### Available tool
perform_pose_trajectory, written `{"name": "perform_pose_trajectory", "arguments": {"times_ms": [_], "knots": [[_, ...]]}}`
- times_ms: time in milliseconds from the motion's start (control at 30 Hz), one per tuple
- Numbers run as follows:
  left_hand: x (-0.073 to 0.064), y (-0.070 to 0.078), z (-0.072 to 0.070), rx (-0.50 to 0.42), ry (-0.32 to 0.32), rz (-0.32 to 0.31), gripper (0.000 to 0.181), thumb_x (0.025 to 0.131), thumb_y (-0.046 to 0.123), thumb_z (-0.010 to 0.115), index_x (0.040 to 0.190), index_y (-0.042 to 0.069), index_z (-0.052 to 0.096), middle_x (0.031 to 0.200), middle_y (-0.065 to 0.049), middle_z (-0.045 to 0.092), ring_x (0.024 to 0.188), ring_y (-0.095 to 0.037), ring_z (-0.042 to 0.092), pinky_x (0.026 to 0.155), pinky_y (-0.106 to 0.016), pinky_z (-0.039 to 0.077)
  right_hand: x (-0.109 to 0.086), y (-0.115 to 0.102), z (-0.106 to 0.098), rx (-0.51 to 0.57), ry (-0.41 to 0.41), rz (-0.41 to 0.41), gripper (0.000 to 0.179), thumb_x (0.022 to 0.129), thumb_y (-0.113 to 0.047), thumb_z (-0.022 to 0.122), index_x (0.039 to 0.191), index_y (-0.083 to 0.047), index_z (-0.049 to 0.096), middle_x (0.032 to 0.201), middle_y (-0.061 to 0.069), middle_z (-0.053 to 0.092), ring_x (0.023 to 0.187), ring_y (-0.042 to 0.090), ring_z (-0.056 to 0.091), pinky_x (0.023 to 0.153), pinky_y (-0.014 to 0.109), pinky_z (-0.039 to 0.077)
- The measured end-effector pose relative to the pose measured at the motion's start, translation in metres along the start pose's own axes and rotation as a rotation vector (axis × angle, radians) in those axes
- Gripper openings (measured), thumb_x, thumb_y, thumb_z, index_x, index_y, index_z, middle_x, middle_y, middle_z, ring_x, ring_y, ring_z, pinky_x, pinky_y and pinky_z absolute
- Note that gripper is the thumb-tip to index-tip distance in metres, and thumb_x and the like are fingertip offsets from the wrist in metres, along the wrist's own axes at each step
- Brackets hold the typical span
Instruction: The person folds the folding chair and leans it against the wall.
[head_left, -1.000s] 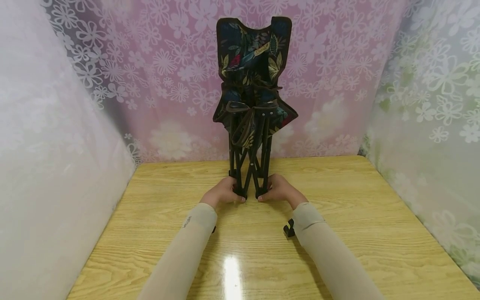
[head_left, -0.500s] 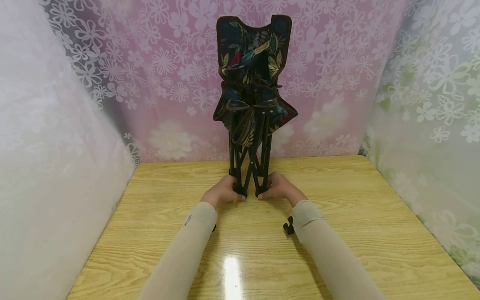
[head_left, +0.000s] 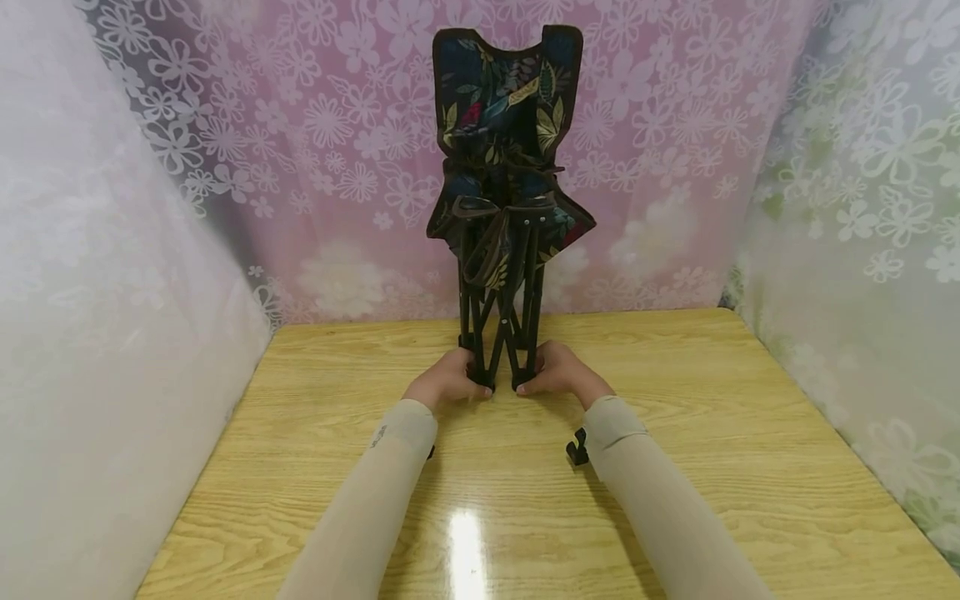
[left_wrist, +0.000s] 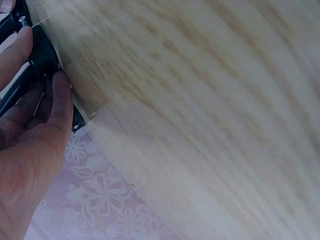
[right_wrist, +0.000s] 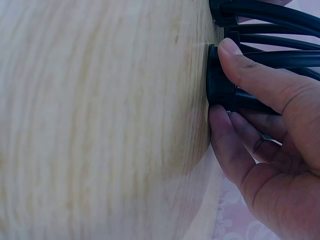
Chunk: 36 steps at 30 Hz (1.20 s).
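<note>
A folded camping chair (head_left: 495, 108) stands upright near the back of the table, its dark fabric printed with leaves and red patches. Its thin black legs (head_left: 503, 322) cross below the seat and end in black plastic feet. My left hand (head_left: 447, 379) grips the front left foot (left_wrist: 44, 52), thumb on the near side and fingers around the outside. On the other side, my right hand (head_left: 561, 372) pinches the front right foot (right_wrist: 220, 80) between thumb and fingers. Both feet sit at the tabletop, a narrow gap between them. The rear feet are partly hidden behind my hands.
The wood-grain table (head_left: 300, 500) spreads out under both forearms. A pink flowered curtain (head_left: 337, 167) hangs close behind the chair, and pale sheets close off the left and right sides. A black clip (head_left: 577, 450) shows beside the right cuff.
</note>
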<state>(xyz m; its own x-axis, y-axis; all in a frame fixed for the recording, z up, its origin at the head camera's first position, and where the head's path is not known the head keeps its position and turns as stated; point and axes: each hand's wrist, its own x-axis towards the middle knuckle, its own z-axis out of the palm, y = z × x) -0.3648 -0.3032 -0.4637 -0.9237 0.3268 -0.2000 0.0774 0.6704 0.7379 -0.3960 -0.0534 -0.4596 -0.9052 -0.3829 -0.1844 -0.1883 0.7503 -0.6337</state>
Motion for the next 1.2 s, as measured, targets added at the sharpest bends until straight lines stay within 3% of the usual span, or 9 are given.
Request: {"name": "perform_pose_trajectory", "arguments": {"times_ms": [133,267,400,567,733,833,933,1000,1200], "knots": [[0.0,0.0,-0.002,0.013,-0.001,0.001,0.058,0.092,0.025,0.085,0.138,0.0,0.063,0.135,-0.017,0.067,0.124,-0.032,0.065,0.108,-0.05,0.054,0.002,-0.001,0.0,0.001,0.001,0.001,0.041,0.083,-0.027,0.094,0.111,-0.001,0.078,0.1,0.013,0.075,0.088,0.024,0.067,0.078,0.038,0.058],[0.0,-0.002,-0.004,0.013,0.001,-0.006,0.059,0.092,0.026,0.085,0.14,0.0,0.062,0.137,-0.017,0.067,0.126,-0.034,0.064,0.11,-0.051,0.053,0.005,0.001,0.002,0.017,0.01,-0.013,0.037,0.082,-0.026,0.095,0.103,-0.002,0.078,0.083,0.007,0.07,0.073,0.019,0.058,0.066,0.033,0.05],[0.0,-0.006,-0.001,0.036,-0.006,-0.009,0.06,0.091,0.028,0.086,0.139,0.001,0.062,0.137,-0.017,0.067,0.126,-0.033,0.065,0.11,-0.05,0.053,0.007,0.006,0.007,0.013,0.008,-0.016,0.031,0.079,-0.028,0.096,0.082,-0.007,0.073,0.062,-0.002,0.053,0.058,0.015,0.042,0.056,0.03,0.038],[-0.002,-0.006,0.001,0.055,-0.01,-0.006,0.051,0.091,0.029,0.087,0.13,0.002,0.068,0.128,-0.015,0.071,0.116,-0.029,0.068,0.104,-0.047,0.056,0.004,0.008,0.01,-0.005,0.007,-0.008,0.045,0.08,-0.031,0.095,0.07,-0.012,0.056,0.058,-0.005,0.035,0.056,0.014,0.03,0.053,0.031,0.03],[-0.004,-0.002,-0.003,0.086,0.015,-0.017,0.051,0.09,0.031,0.087,0.128,0.001,0.069,0.127,-0.015,0.071,0.114,-0.03,0.068,0.101,-0.047,0.057,-0.001,0.005,0.011,-0.015,0.019,-0.011,0.038,0.084,-0.035,0.092,0.091,-0.006,0.068,0.074,0.003,0.056,0.067,0.019,0.046,0.059,0.034,0.04],[-0.005,-0.001,-0.004,0.115,0.002,-0.023,0.058,0.089,0.036,0.087,0.132,0.0,0.068,0.131,-0.015,0.07,0.118,-0.031,0.067,0.102,-0.047,0.057,-0.006,0.003,0.01,-0.012,0.02,-0.001,0.053,0.085,-0.036,0.091,0.117,0.001,0.071,0.097,0.014,0.069,0.081,0.025,0.06,0.07,0.039,0.052],[-0.008,-0.001,-0.007,0.133,-0.021,-0.033,0.065,0.087,0.04,0.089,0.135,0.001,0.067,0.135,-0.015,0.068,0.123,-0.031,0.066,0.105,-0.048,0.056,-0.01,0.002,0.008,-0.021,0.017,-0.004,0.07,0.085,-0.037,0.09,0.135,0.006,0.064,0.115,0.021,0.071,0.096,0.031,0.067,0.084,0.047,0.059],[-0.011,-0.001,-0.01,0.145,-0.032,-0.043,0.068,0.085,0.04,0.091,0.135,0.001,0.067,0.137,-0.014,0.068,0.126,-0.032,0.065,0.106,-0.048,0.055,-0.012,0.002,0.005,-0.041,0.016,-0.012,0.076,0.086,-0.039,0.089,0.14,0.007,0.061,0.119,0.021,0.07,0.101,0.031,0.068,0.09,0.05,0.059],[-0.021,-0.005,-0.019,0.172,-0.008,-0.041,0.07,0.084,0.039,0.092,0.137,0.001,0.066,0.144,-0.013,0.065,0.133,-0.033,0.062,0.11,-0.049,0.053,-0.024,0.005,-0.007,-0.065,0.013,-0.019,0.082,0.089,-0.049,0.084,0.145,0.005,0.058,0.119,0.022,0.07,0.097,0.029,0.069,0.088,0.05,0.059]]}}
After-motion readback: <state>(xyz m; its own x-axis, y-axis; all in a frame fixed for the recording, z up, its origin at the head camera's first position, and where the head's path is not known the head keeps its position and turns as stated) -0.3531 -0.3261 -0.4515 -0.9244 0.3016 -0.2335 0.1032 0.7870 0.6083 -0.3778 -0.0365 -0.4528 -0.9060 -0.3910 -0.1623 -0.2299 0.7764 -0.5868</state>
